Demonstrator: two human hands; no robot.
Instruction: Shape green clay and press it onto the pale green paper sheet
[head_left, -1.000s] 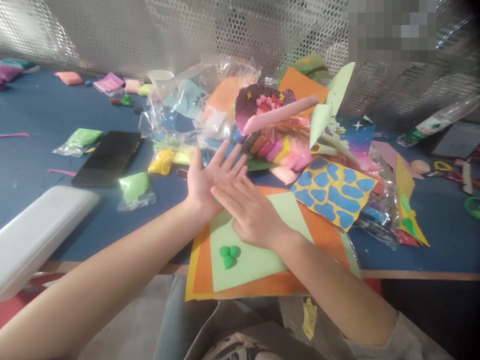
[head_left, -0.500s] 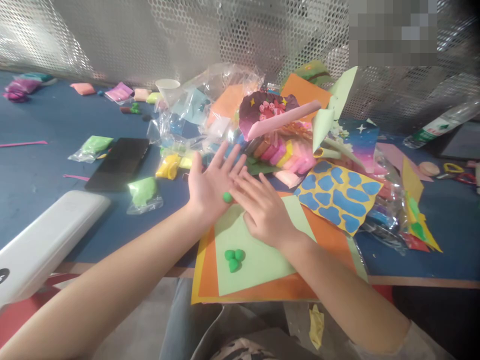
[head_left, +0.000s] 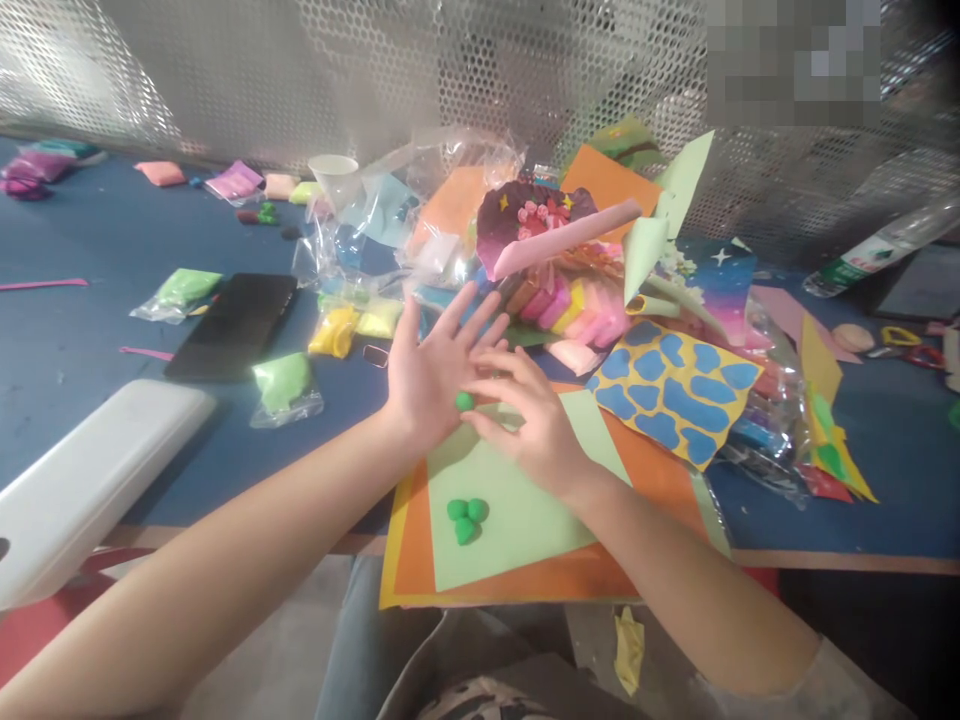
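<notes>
My left hand [head_left: 439, 375] is held palm up with its fingers spread, over the upper left of a pale green sheet [head_left: 525, 530]. A small green clay ball [head_left: 465, 401] rests at the edge of that palm. My right hand [head_left: 529, 420] has its thumb and forefinger tips on either side of the ball, pinching it; the other fingers curve above. Lower on the sheet lies a cluster of three green clay balls [head_left: 466, 518], touching one another. Under the pale sheet are larger orange [head_left: 412, 540] and yellow sheets.
A blue-spotted yellow card [head_left: 675, 395] lies right of the sheets. Packed clay, plastic bags and coloured paper pile up behind my hands. On the left are a white power bank [head_left: 105, 480], a black phone [head_left: 232, 325] and a bagged green clay [head_left: 283, 385]. A bottle [head_left: 877, 250] lies far right.
The right hand's fingers have gone from lying stretched beside the ball to closing thumb and forefinger around it. The left palm has shifted slightly right. The cluster on the sheet is unchanged.
</notes>
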